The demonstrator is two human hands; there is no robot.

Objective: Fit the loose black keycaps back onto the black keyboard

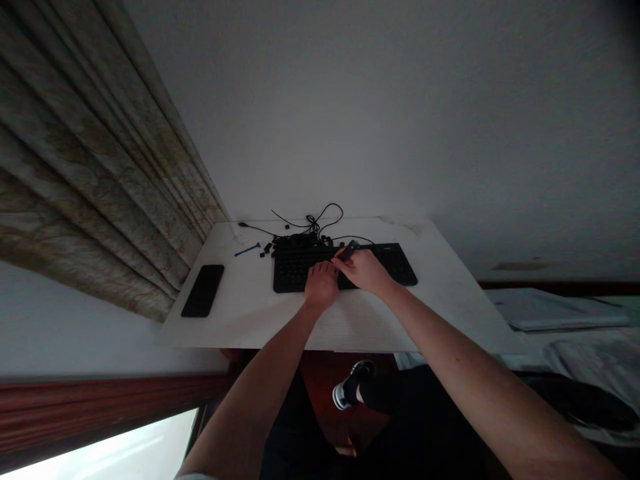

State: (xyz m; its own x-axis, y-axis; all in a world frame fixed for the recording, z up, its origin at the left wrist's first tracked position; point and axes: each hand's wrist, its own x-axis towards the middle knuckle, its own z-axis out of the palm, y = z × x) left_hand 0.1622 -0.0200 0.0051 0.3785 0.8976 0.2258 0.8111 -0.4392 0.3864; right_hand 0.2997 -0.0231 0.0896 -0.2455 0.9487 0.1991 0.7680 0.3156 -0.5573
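Observation:
A black keyboard (293, 275) lies across the white table in front of me. My left hand (321, 283) rests on the middle of it, fingers stretched forward and lying on the keys, with nothing visible in them. Just to the right, my right hand (367, 269) is closed around a dark slim tool (349, 251), held at a slant over the keyboard. The exact kind of tool is too dim to make out. Both hands nearly touch and cover the keys beneath them. Several loose black keycaps (295, 241) are heaped behind the keyboard's back edge.
A thin black cable (333, 205) loops behind the keycaps near the wall. To the left are a blue stick-like tool (247, 249) and a black phone (203, 291) on the white table (270, 327). A patterned curtain (100, 153) hangs beside the table's left edge.

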